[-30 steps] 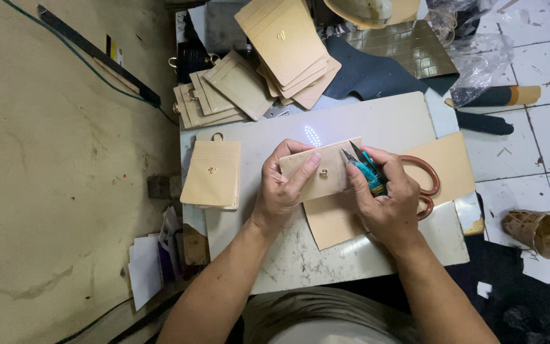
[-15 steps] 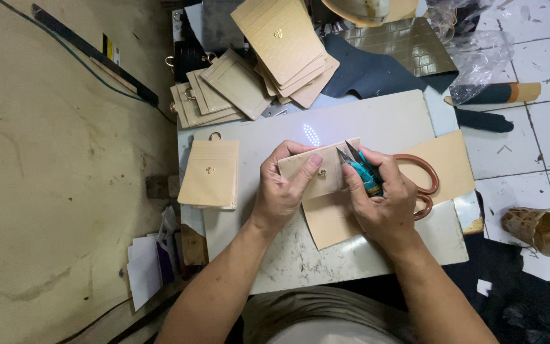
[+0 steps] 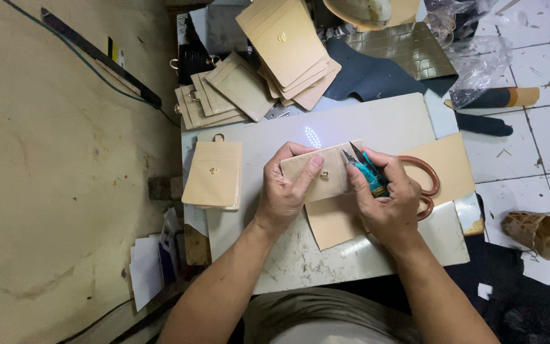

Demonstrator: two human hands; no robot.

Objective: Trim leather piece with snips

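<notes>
Tan card holder [image 3: 319, 178] clamped in left hand [image 3: 286, 191]; right hand [image 3: 386, 204] grips teal snips [image 3: 367, 172], tips at its edge.

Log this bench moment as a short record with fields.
left hand: left hand holds a tan card holder
right hand: right hand grips teal thread snips at the holder's edge
surface: grey work board
beside: finished holder lying flat at the board's left edge
behind: stacked tan holders
</notes>
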